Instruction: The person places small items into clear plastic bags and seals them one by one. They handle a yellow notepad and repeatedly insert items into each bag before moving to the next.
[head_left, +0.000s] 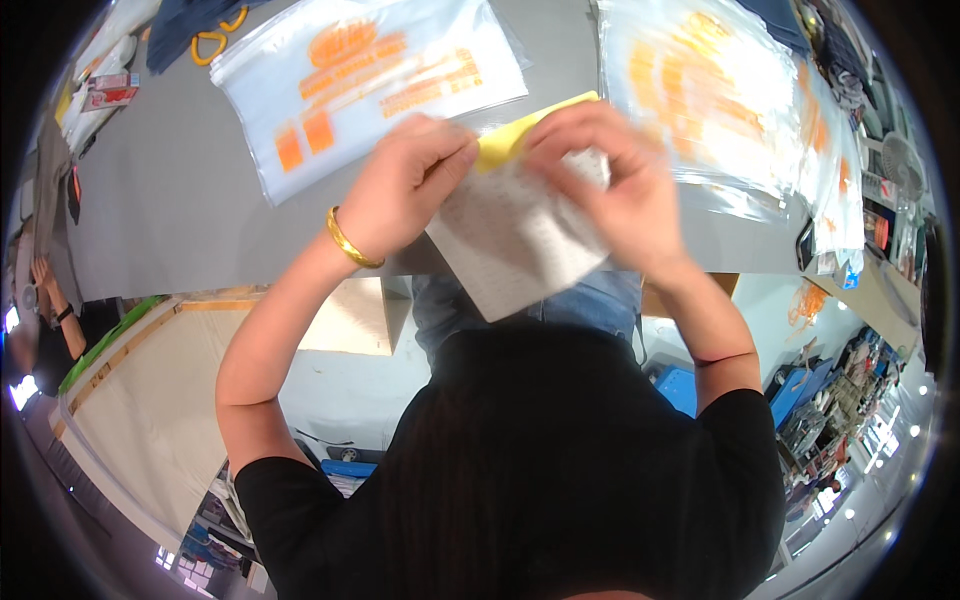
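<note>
My left hand (409, 176), with a gold-coloured bangle at its wrist, pinches the left side of a white paper sheet (517, 240) that bears writing. A yellow strip (510, 139) runs along the sheet's top between my hands. My right hand (611, 176) is blurred and bent over the strip's right part, fingers curled by the sheet; how firmly it grips is unclear. The sheet hangs at the near edge of the grey table. Just beyond my left hand lies a clear plastic zip bag (367, 75) with orange print.
More printed plastic bags (697, 97) lie in a pile on the right of the grey table (165, 195). Orange-handled scissors (208, 46) rest beside dark cloth at the far left. A co-worker's arm (60, 307) shows at the left rim.
</note>
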